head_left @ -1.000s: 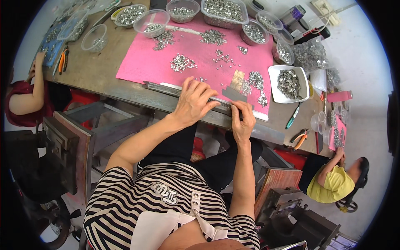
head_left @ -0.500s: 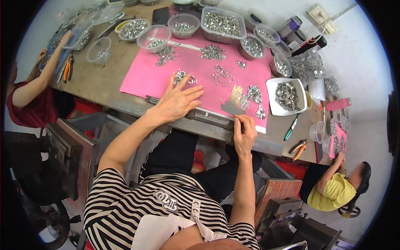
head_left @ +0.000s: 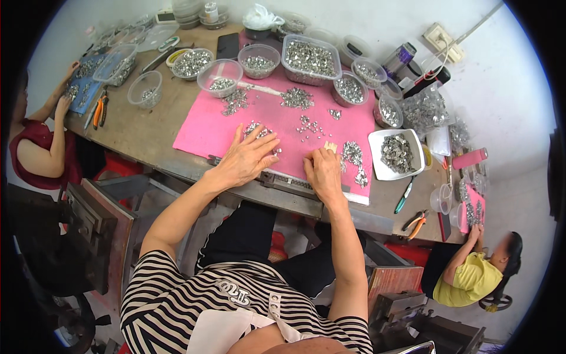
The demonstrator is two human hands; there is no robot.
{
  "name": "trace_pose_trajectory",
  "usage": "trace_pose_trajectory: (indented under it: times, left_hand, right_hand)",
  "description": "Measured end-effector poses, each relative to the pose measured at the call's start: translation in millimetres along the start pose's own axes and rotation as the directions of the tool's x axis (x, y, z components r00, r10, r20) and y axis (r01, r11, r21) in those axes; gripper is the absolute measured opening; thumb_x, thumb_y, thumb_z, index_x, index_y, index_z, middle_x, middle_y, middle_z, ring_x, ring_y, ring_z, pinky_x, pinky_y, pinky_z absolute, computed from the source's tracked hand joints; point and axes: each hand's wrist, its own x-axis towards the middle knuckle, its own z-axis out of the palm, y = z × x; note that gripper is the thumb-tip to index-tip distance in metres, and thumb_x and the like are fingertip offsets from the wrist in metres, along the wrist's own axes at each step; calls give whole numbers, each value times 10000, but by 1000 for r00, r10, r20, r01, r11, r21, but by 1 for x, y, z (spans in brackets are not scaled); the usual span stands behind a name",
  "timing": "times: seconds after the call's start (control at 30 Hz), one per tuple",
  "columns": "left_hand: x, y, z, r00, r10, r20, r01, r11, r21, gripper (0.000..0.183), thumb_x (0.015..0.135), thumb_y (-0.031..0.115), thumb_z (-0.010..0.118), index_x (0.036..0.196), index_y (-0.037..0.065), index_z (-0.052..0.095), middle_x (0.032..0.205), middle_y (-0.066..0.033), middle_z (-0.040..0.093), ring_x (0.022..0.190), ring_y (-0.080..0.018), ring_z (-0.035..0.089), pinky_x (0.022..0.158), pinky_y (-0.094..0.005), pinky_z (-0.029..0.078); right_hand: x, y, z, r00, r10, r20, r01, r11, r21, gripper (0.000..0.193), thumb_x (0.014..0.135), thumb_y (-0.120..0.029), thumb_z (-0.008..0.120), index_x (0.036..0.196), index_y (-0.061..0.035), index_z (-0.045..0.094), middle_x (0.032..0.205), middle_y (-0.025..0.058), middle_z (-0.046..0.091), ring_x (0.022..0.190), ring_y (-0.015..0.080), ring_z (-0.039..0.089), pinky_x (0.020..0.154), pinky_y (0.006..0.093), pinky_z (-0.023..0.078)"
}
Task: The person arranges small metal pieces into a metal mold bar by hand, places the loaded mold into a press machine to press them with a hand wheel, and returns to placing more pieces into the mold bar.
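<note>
My left hand lies with fingers spread over a heap of small shiny metal pieces on the pink cloth. Nothing shows in its grip. My right hand is curled, knuckles up, on the cloth near its front edge; whatever its fingers close on is hidden beneath them. Just beyond those fingers, the end of a tan, striped strip shows. A long dark slotted metal bar runs along the table edge between my hands. More silver pieces lie right of my right hand.
Clear tubs of metal pieces line the back. A white square dish stands at the right, near a green-handled tool and orange-handled pliers. Co-workers sit at left, in a dark red top, and at right, in yellow.
My right hand has moved left and away from me, off the bar's right end onto the cloth, covering the grey flat piece. My left hand stays over the heap, shifted slightly.
</note>
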Motion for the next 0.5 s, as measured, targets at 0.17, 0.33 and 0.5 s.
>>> trace_pose_trajectory:
  times: [0.17, 0.33, 0.5]
  left_hand:
    - [10, -5, -22, 937, -108, -333, -3, 949, -315, 401, 1018, 291, 578, 1345, 60, 604, 1385, -150, 606, 1349, -367, 502, 1192, -566, 203]
    - [22, 18, -79, 737, -111, -666, -248, 873, -420, 288, 953, 42, 637, 1241, 38, 636, 1067, -109, 689, 1007, -231, 664, 895, -344, 511]
    - [21, 67, -159, 410, 347, -843, -780, 612, -127, 562, 940, 151, 673, 1421, -16, 433, 1053, -140, 678, 971, -229, 668, 984, -477, 474]
  right_hand:
    - [12, 1, 0, 999, 10, 42, -14, 995, 95, 94, 828, -82, 694, 848, -34, 616, 809, 147, 638, 816, 336, 610, 778, 453, 437]
    - [30, -10, 4, 991, 56, 124, -91, 951, 297, 99, 834, -84, 669, 840, -18, 595, 798, 175, 653, 802, 366, 620, 774, 478, 446]
    - [38, -12, 17, 986, -57, 154, 17, 968, 250, 104, 842, -79, 668, 903, -15, 613, 853, 178, 647, 859, 368, 622, 781, 465, 465]
